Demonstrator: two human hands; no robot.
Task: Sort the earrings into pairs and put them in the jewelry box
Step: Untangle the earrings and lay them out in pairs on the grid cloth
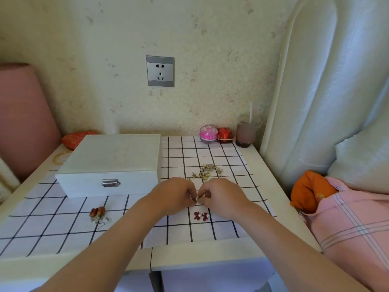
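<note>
The white jewelry box (111,163) stands closed on the left of the checked cloth, its metal clasp facing me. A heap of gold-coloured earrings (207,172) lies behind my hands. My left hand (175,193) and my right hand (221,196) meet fingertip to fingertip at the middle of the cloth, both pinching a small earring (196,200) that is mostly hidden by the fingers. Just in front of them lies a pair of dark red bow earrings with pearls (202,216). A pair of orange-red drop earrings (97,214) lies at the left front.
At the table's back edge stand a pink round case (208,133), a red box (225,135) and a cup with a straw (246,131). A red pouch (75,139) and a gold bangle (61,158) lie behind the box. Bedding and an orange cloth (309,191) lie right.
</note>
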